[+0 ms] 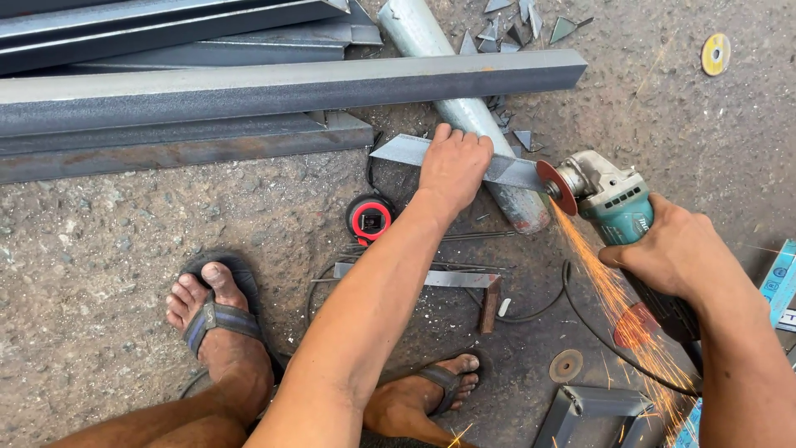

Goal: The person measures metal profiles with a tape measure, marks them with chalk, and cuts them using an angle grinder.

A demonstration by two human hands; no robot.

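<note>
My left hand [454,166] presses down on a flat grey steel piece [398,150] that rests across a round pipe [489,124] on the ground. My right hand [673,253] grips a teal angle grinder [618,203]. Its red cutting disc [556,186] meets the right end of the steel piece, and orange sparks [618,303] spray down toward the lower right.
Long square steel tubes [274,83] lie stacked at the upper left. A red and black tape measure [370,219] sits by my wrist. A steel try square [464,282], a worn disc [567,365], a yellow disc [715,53], offcuts [514,25] and a power cable [580,319] lie around my sandalled feet [217,319].
</note>
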